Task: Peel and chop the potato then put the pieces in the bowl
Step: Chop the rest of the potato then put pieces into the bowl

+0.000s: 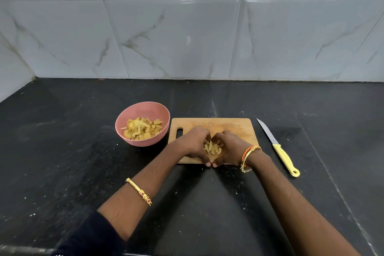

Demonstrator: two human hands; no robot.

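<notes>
Over the wooden cutting board [232,125], the left hand [194,143] and right hand [229,146] curl together, cupping a heap of cut potato pieces [213,147]. Just left of the board, the pink bowl [143,110] holds more potato chunks [141,129]. A yellow-handled knife [278,147] lies right of the board.

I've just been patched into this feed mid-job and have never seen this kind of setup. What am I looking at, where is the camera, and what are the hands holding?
There is no machine here: a person works with bare hands, and the single picture comes from a camera on their head, looking forward and down. On the black counter lies a wooden cutting board. The left hand and right hand are cupped together over it, scooping up chopped potato pieces. To the left stands a pink bowl already holding potato pieces. A yellow-handled knife lies on the counter right of the board, untouched.
</notes>
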